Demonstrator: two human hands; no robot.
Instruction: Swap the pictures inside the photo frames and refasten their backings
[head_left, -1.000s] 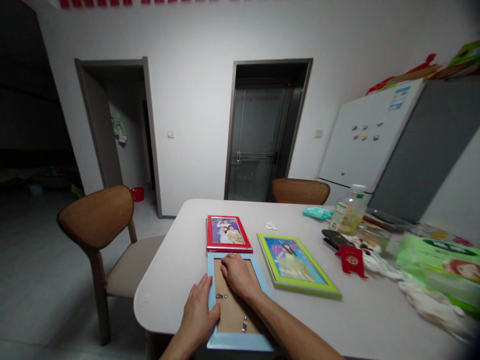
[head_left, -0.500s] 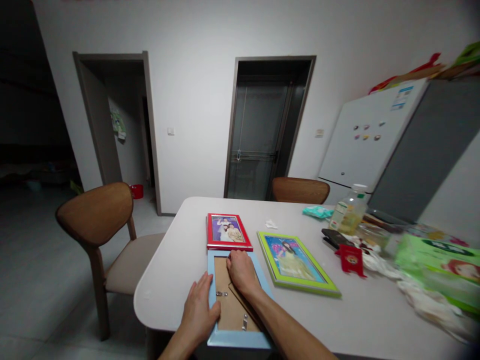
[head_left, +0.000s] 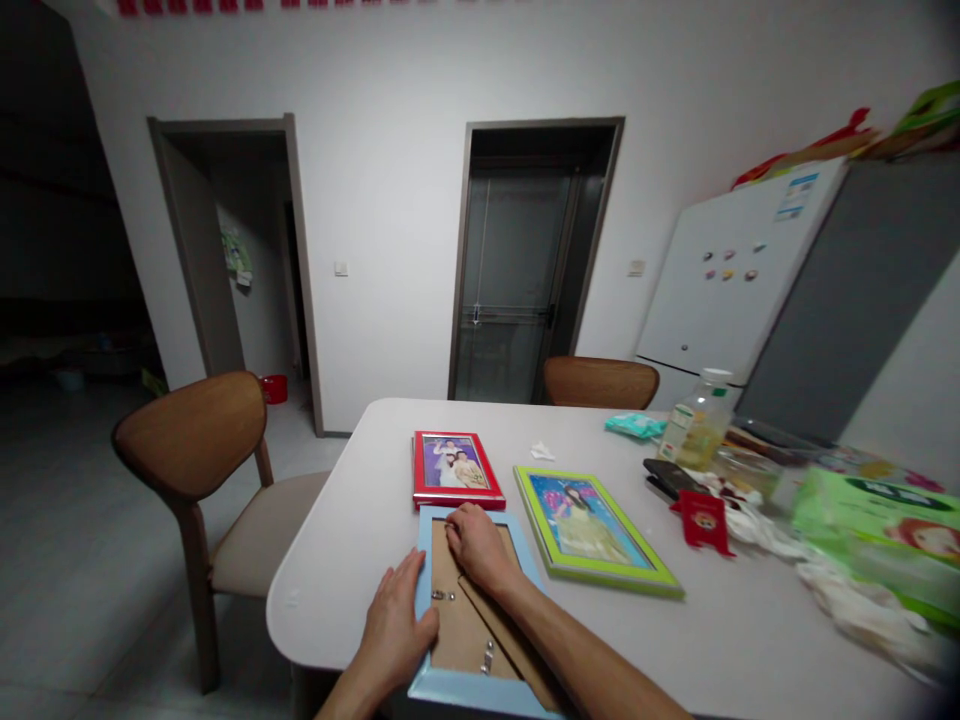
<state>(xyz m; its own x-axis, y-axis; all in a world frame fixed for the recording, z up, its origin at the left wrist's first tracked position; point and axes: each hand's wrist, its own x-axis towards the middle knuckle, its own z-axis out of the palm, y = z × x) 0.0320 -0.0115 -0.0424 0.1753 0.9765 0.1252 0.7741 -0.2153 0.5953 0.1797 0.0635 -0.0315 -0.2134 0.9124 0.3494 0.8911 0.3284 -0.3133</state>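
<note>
And here is the blue frame (head_left: 465, 690), face down on the white surface (head_left: 352, 540), its near end seeming to reach the table's edge, close in to the body where both arms can bear on it. Over at nine o'clock, the left hand (head_left: 397, 610): fingers spread and loose, gripping nothing, laid along the side rim with the thumb reaching in towards the board, a brace, I'd judge, against sliding. Now the right hand (head_left: 480, 548), in towards twelve o'clock on the brown backing board (head_left: 454, 640), fingers curled down; whether they pinch anything underneath, I cannot tell, the knuckles hide it. Look at that brown strut (head_left: 517, 648), slanting from mid-board out towards five o'clock, partly under the forearm! Face down makes sense: it puts strut and metal fittings (head_left: 444, 595) uppermost, within reach. Straight up at twelve, the red frame (head_left: 457, 468), picture side up, right up against the blue one or nearly so; at one to two o'clock the green frame (head_left: 596, 530), also picture up and set slightly askew, probably parked aside for elbow room. And away at two to three o'clock, bottle (head_left: 697, 420), red card (head_left: 705, 520) and tissue pack (head_left: 885, 540) crowd together, well apart from the hands.
</note>
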